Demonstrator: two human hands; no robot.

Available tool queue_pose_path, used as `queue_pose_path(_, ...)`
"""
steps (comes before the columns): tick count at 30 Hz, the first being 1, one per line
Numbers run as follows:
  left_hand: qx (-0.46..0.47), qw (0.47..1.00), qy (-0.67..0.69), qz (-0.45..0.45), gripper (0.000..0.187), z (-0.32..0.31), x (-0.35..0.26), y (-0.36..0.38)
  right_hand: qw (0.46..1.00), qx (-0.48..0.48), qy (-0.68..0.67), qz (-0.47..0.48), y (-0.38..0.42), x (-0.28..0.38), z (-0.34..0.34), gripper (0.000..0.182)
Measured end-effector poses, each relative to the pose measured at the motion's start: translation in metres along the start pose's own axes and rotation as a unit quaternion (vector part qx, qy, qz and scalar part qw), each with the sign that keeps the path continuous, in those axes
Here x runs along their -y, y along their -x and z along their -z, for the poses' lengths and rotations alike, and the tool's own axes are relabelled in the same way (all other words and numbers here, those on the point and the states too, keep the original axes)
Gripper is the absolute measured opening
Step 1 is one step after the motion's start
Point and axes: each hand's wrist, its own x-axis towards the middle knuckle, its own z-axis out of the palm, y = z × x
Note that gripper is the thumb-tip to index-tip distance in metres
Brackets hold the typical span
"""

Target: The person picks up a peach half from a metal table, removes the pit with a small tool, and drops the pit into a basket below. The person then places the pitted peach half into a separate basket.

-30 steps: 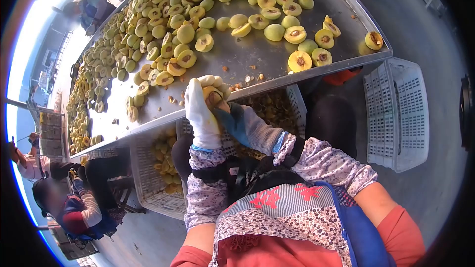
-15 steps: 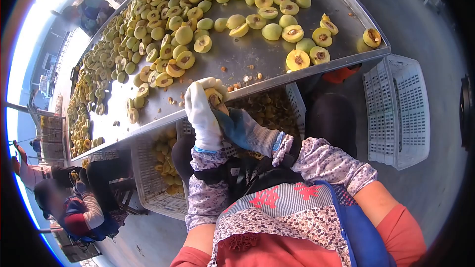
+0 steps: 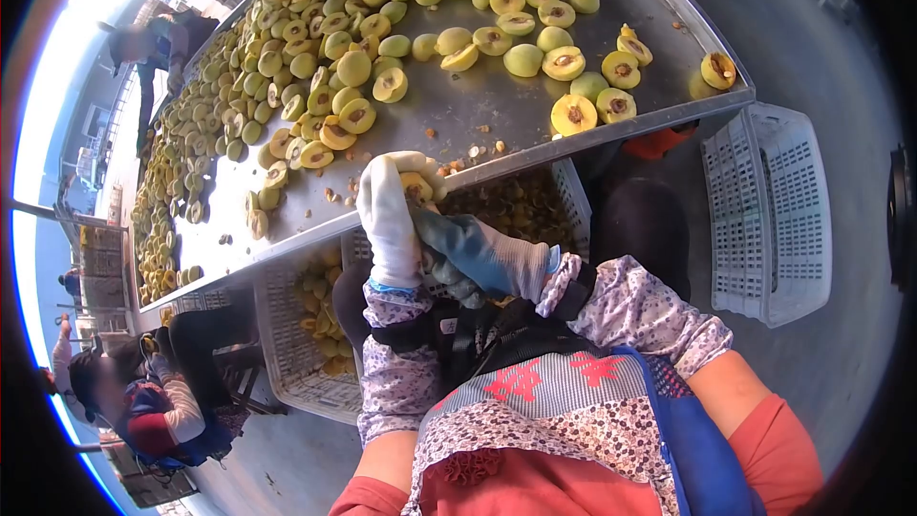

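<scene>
My left hand (image 3: 390, 220), in a white glove, is closed around a yellow peach half (image 3: 416, 187) at the table's front edge. The cut face of that half is turned toward me. Just below it, my right hand (image 3: 478, 253), in a blue-grey coated glove, is closed with its fingers curled up against the left hand. Whatever the right fingers grip is hidden. Many halved yellow-green peaches (image 3: 353, 67) cover the metal table (image 3: 439, 119), several with brown pits showing. Small pit pieces (image 3: 455, 165) lie near the fruit in my left hand.
Beneath the table edge stand a crate with dark scraps (image 3: 521, 215) and a crate of peach pieces (image 3: 320, 306). Stacked white crates (image 3: 769, 215) are on the floor at the right. One co-worker (image 3: 143, 401) sits at lower left; another person (image 3: 158, 43) is at the far side.
My right hand has drawn back slightly down and right from the peach half, its fingers now showing below. The left hand keeps its hold. The person on the far side has shifted.
</scene>
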Motion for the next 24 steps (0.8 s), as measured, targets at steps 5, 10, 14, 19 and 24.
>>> queue_pose_path(5, -0.052, 0.998, 0.043, -0.018, 0.033, -0.008, 0.005, 0.003, 0.999, -0.035, 0.031, -0.005, 0.002, 0.004, -0.008, 0.065)
queue_pose_path(10, -0.051, 0.979, 0.125, 0.156, 0.032, -0.01, -0.014, 0.006, 0.975, -0.086, 0.121, 0.163, -0.014, -0.014, -0.004, 0.059)
queue_pose_path(14, 0.064, 0.981, 0.145, 0.112, 0.033, 0.004, -0.007, 0.002, 0.991, 0.106, -0.042, -0.067, 0.006, 0.006, 0.005, 0.055)
queue_pose_path(19, 0.078, 0.963, 0.248, 0.064, 0.029, -0.004, -0.005, 0.003, 0.989, 0.026, 0.129, 0.066, -0.005, -0.007, 0.004, 0.051)
queue_pose_path(24, 0.012, 0.916, 0.395, 0.067, 0.013, 0.048, -0.016, -0.016, 0.864, -0.06, 0.461, 0.191, -0.01, -0.035, 0.03, 0.035)
